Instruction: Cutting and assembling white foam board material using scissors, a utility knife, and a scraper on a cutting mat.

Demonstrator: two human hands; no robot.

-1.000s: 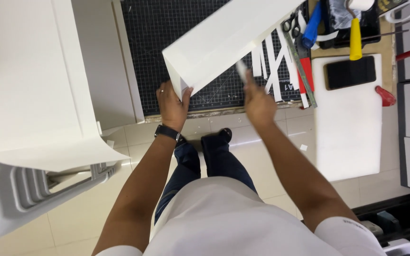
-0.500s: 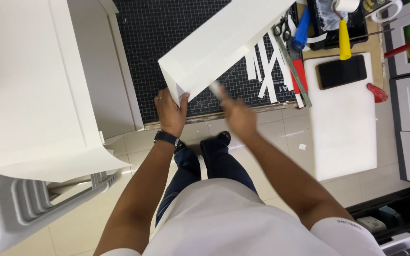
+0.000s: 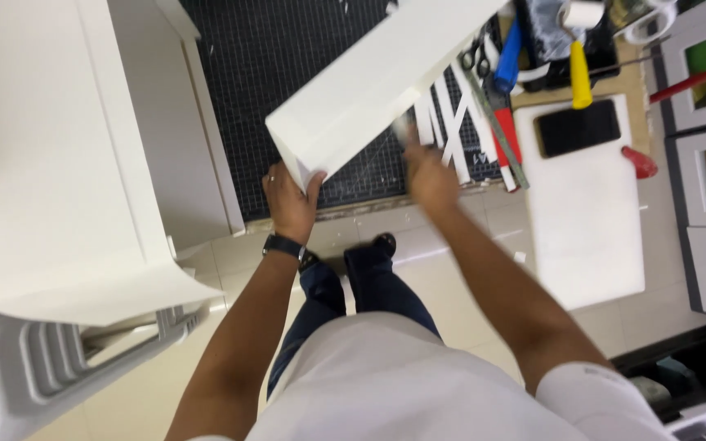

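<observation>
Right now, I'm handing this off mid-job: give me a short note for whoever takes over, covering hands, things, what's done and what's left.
Left hand: grips the near lower corner of the folded white board piece, held up above the black cutting mat.
Right hand: blurred, at the piece's lower edge; whether it holds a tool cannot be told.
Nearby: cut white strips on the mat's right side, scissors and a metal ruler beside them, a black phone on the white board to the right.
Done: the piece is folded, strips are cut.
Left: the piece is not yet set down.
</observation>
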